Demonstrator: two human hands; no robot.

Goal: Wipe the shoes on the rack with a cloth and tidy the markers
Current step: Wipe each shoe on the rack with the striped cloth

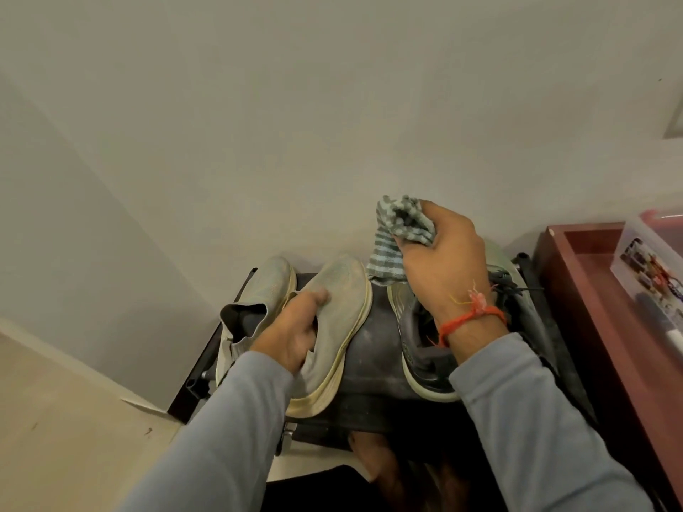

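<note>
Just left of the left hand (295, 328) lies a pale grey knit slip-on shoe (255, 308) on the dark metal shoe rack (373, 349); that hand's grip is curled round its twin, the second pale slip-on (340, 327), probably steadying it for wiping. Right of it, the right hand (447, 260) hovers above a dark laced trainer (425, 349), its grip bunched on a grey-and-white checked cloth (399, 234) — held ready. Farther right, a white marker (678, 339) lies on the reddish wooden shelf (576, 290).

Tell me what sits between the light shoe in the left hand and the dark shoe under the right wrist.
Head view: only a bare strip of the dark rack top separates the light shoe from the dark shoe.
</note>
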